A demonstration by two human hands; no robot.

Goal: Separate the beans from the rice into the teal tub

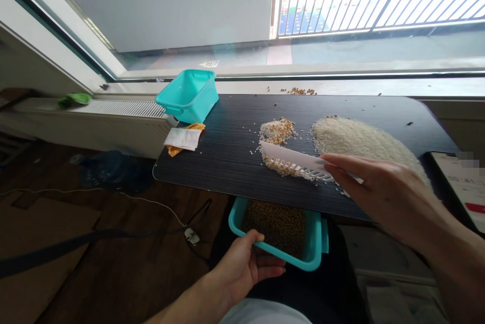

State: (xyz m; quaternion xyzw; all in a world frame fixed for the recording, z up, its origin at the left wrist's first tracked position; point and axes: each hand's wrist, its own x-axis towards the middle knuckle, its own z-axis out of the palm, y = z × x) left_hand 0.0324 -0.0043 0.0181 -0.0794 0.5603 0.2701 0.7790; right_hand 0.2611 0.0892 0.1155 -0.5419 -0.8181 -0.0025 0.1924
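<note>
My right hand (373,190) grips the handle end of a white slotted scraper (293,163), whose blade rests on the dark table (223,157) against a small mix of yellow beans and rice (278,131). A large heap of white rice (356,139) lies just behind that hand. My left hand (242,268) holds the rim of a teal tray of brown beans (278,230) below the table's near edge, thumb over the rim.
An empty teal tub (188,95) sits at the table's far left corner beside a white and yellow packet (184,138). Loose beans (299,91) lie on the window sill. A radiator (113,109), cables and cardboard occupy the floor at left. A paper (464,182) lies at right.
</note>
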